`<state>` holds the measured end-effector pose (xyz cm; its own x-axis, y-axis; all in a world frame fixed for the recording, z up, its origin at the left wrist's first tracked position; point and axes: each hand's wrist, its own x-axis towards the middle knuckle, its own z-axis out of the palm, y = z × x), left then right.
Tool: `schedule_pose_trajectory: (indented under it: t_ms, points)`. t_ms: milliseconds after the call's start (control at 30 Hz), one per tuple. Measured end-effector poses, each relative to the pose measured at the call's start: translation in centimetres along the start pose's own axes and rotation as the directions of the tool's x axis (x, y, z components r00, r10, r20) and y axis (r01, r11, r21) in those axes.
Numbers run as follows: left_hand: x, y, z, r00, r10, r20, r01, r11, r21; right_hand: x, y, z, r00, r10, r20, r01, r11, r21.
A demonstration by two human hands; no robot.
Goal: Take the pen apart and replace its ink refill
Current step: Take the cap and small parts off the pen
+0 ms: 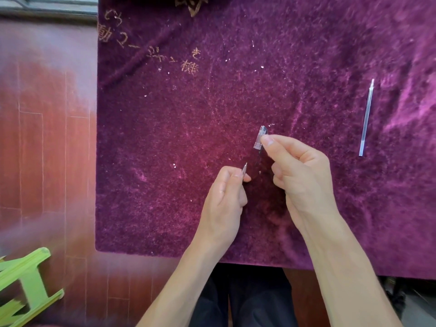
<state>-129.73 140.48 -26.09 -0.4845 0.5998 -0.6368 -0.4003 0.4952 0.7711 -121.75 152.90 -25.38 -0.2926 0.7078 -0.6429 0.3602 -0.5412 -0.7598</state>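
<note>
Head view shows the pen in 2 parts, held above a purple velvet cloth (165,138). Only the pen's metal tip (244,168) is visible, a thin pointed cone poking up and to the right out of the left hand (226,197); whatever lies below it is buried in the palm. That hand is closed into a loose fist, thumb and forefinger pinched on the tip end, the other fingers curled in. Just beside it to the right, not touching, the clear cap (260,137) stands nearly upright, ribbed and transparent, with a dark clip along its right edge. The right hand (304,171) grips the cap near its lower end between thumb and forefinger, the remaining fingers folded; the thumb covers part of the cap's side. Cap and tip are apart, with a gap of cloth between them. Well apart to the right, a spare refill (366,118) lies on the cloth, a slim clear tube with its white tip pointing away from the person; how much ink it holds is hard to make out. Gold embroidery (188,64) marks the cloth's far left part. Left of the cloth is red wooden floor (47,138), and a green stool (28,286) is cut off at the lower left corner.
</note>
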Motion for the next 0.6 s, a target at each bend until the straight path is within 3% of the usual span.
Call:
schedule_pose_trajectory:
  t_ms: [200, 367, 600]
  points:
    - [1.0, 0.2, -0.7, 0.985, -0.172, 0.004, 0.165, 0.938, -0.304, 3.3, -2.8, 1.9, 0.982, -0.181, -0.048, 0.170, 0.969, -0.177]
    - [1.0, 0.0, -1.0, 0.986, -0.164, 0.012, 0.156, 0.913, -0.377, 5.8, -4.9, 3.8, 0.952, -0.296, -0.072, 0.262, 0.916, -0.304]
    - [1.3, -0.2, -1.1, 0.984, -0.177, 0.032, 0.174, 0.896, -0.407, 7.2, -5.8, 5.4, 0.939, -0.327, -0.104, 0.255, 0.867, -0.428]
